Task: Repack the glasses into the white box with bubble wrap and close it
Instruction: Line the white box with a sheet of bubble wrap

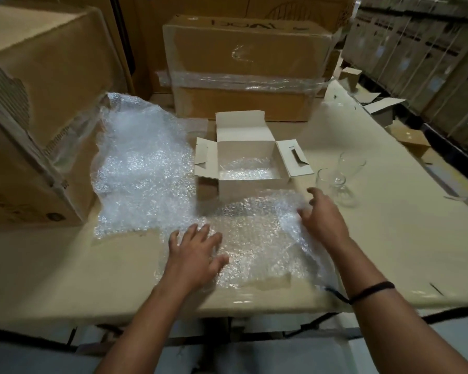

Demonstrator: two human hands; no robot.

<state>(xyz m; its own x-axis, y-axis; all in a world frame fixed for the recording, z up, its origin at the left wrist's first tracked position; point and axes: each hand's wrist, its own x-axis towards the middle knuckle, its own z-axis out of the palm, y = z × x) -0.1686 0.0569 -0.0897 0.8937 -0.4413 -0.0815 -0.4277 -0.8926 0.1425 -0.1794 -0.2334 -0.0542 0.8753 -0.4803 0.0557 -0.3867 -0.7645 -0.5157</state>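
The white box point(247, 168) stands open near the middle of the table point(389, 238), its lid flap raised at the 12 o'clock side and its two side flaps spread out at 9 and 3 o'clock; a layer of bubble wrap lies on its floor. Just in front of the box, at its 6 o'clock, a loose bubble wrap sheet point(257, 238) is spread on the table, touching the box's front wall; the left hand point(195, 252) lies flat on the sheet's 9 o'clock edge, palm down and fingers splayed, pressing rather than gripping; the right hand point(322, 214) is at the sheet's 3 o'clock edge with fingers loosely curled and spread, and it seems to touch the crumpled wrap there without closing on it, though the blur makes that hard to settle; a black band point(373, 290) circles the right wrist. The glasses point(338, 179), two clear ones, stand on the table at 3 o'clock from the box, close together and just beyond the right hand's fingertips, untouched. A larger bubble wrap pile point(143, 163) lies at 9 o'clock from the box, running up against a big cardboard carton point(38, 103); a taped carton point(249, 66) stands at 12 o'clock behind the box.
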